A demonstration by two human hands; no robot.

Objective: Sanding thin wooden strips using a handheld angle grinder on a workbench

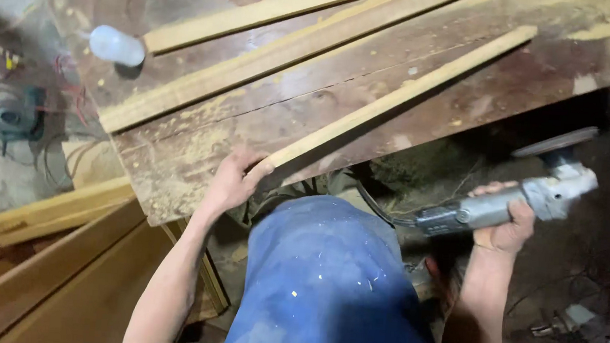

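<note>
Wooden strip (pixel 398 92), long axis up-right

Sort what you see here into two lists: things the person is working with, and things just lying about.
In use:
- left hand gripping the near end of a long pale wooden strip
- right hand holding a grey angle grinder
- worn brown wooden bench

Lying about:
- white plastic bottle
- teal power tool with tangled cables
- two other pale wooden strips

The workbench (pixel 174 176) and long strips (pixel 270 56) run past the top edge.
</note>
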